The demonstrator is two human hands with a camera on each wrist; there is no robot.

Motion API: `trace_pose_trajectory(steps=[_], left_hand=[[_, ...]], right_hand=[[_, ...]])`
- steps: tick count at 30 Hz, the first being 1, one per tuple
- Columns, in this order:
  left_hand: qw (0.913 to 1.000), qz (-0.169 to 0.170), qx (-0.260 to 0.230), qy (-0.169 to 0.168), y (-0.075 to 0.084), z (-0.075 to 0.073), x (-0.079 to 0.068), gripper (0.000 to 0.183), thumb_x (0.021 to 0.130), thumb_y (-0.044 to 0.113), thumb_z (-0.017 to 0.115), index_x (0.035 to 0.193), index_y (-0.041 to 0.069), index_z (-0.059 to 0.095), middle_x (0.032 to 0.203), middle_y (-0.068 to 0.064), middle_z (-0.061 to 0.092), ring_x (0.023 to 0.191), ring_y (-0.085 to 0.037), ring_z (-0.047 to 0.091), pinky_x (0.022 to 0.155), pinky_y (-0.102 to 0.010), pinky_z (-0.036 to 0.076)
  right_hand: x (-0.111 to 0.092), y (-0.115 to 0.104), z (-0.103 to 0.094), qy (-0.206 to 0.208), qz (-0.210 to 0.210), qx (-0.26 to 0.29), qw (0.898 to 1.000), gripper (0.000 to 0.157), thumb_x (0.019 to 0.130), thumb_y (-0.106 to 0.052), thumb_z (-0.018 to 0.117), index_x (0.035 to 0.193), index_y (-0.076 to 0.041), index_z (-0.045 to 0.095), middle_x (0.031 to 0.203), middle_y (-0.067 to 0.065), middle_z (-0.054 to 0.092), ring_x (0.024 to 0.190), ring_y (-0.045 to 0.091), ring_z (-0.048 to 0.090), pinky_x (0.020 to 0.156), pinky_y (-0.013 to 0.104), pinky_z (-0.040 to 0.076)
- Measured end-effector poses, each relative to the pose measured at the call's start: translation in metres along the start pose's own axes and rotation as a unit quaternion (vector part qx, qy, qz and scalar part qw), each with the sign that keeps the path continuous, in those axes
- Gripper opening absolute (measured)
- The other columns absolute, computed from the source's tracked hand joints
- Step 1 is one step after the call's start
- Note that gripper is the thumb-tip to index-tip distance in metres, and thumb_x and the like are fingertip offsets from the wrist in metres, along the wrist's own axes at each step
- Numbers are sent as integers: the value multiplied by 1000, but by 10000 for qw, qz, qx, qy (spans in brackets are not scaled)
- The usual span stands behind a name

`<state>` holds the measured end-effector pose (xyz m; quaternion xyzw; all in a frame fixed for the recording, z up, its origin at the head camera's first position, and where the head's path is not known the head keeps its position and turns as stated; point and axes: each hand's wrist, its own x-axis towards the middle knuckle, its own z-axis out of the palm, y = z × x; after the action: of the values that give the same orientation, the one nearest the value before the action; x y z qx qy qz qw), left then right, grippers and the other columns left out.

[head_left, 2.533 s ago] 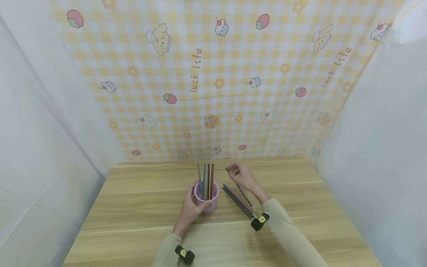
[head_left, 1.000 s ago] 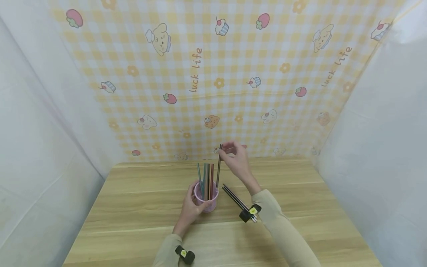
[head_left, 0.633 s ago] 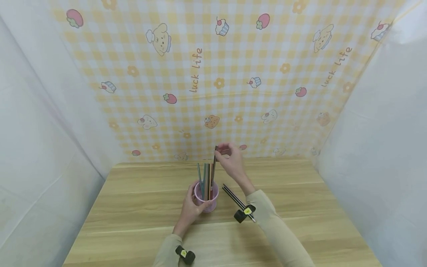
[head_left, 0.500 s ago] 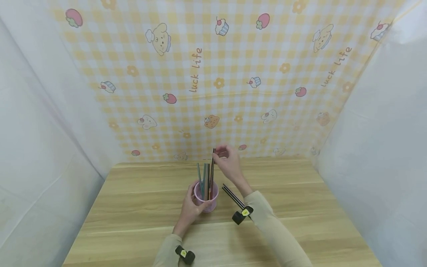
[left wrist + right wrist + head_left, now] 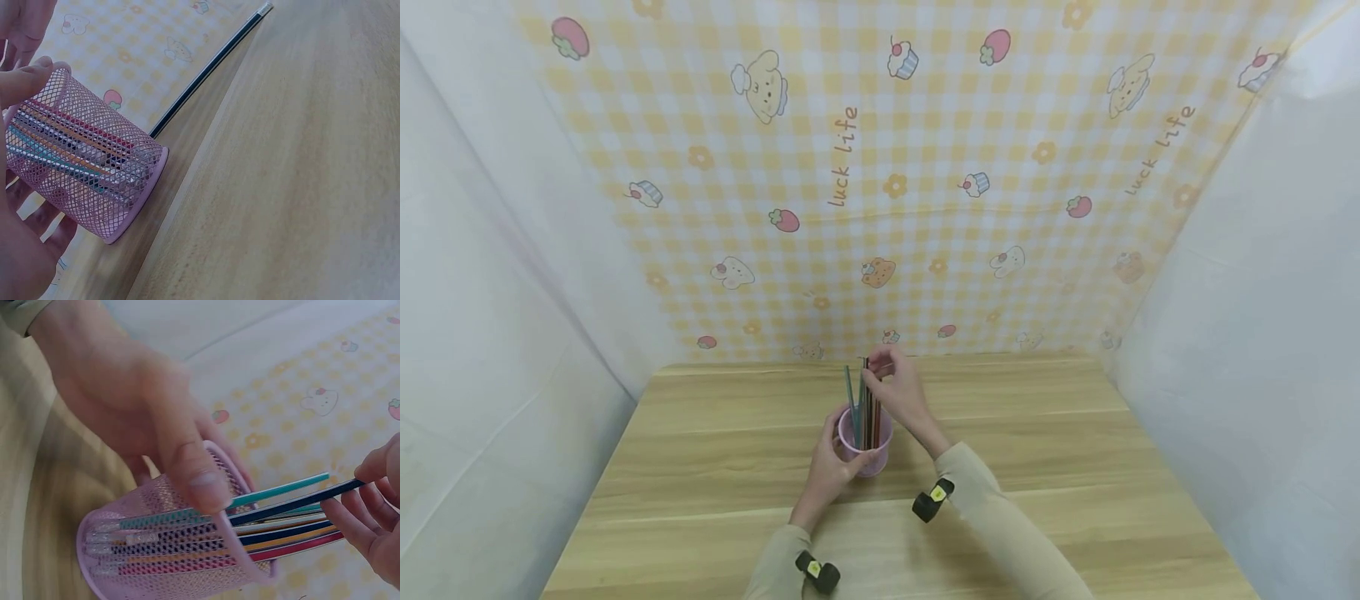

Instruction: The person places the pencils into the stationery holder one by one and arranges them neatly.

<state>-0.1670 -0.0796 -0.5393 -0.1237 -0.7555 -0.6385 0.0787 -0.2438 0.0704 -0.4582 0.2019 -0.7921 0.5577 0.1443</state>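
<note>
A pink mesh pencil holder stands upright on the table with several coloured pencils in it. My left hand grips its side, with the thumb near the rim. My right hand is above the holder and pinches a dark pencil near its upper end. That pencil's lower part is inside the mesh among teal, orange and red ones. In the left wrist view, another dark pencil with a white end lies on the table beside the holder. The head view hides it behind my right arm.
The wooden table reaches back to a yellow checked curtain with cartoon prints. White sheets hang on both sides. Black cameras are strapped to both wrists.
My right hand has picked up a dark pencil from the table, carried it left and lowered it into the holder. The left hand has stayed on the holder.
</note>
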Motion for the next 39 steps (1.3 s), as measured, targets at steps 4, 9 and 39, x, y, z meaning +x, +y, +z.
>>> trace_pose_trajectory(steps=[4,9,39], left_hand=[[9999,16,-19,112,-18,4,2,91,75,2,86,150,-3,36,143,-29,51,129,-50,52,109,-67,43],[9998,23,-115,138,-34,6,4,90,75,4,87,151,6,39,145,-23,53,131,-45,53,111,-64,43],[9998,154,16,87,-35,4,3,92,75,13,90,152,8,39,148,-21,52,134,-43,52,114,-62,41]], right_hand=[[-4,4,3,-146,44,-248,9996,20,89,2,70,107,4,61,96,18,69,84,28,69,75,28,63],[-8,5,4,-241,42,-337,9991,21,90,0,71,107,5,62,95,17,70,82,26,69,73,23,61],[-11,32,-43,137,724,-741,9945,16,90,-3,68,105,2,66,97,16,71,86,26,68,76,30,62]])
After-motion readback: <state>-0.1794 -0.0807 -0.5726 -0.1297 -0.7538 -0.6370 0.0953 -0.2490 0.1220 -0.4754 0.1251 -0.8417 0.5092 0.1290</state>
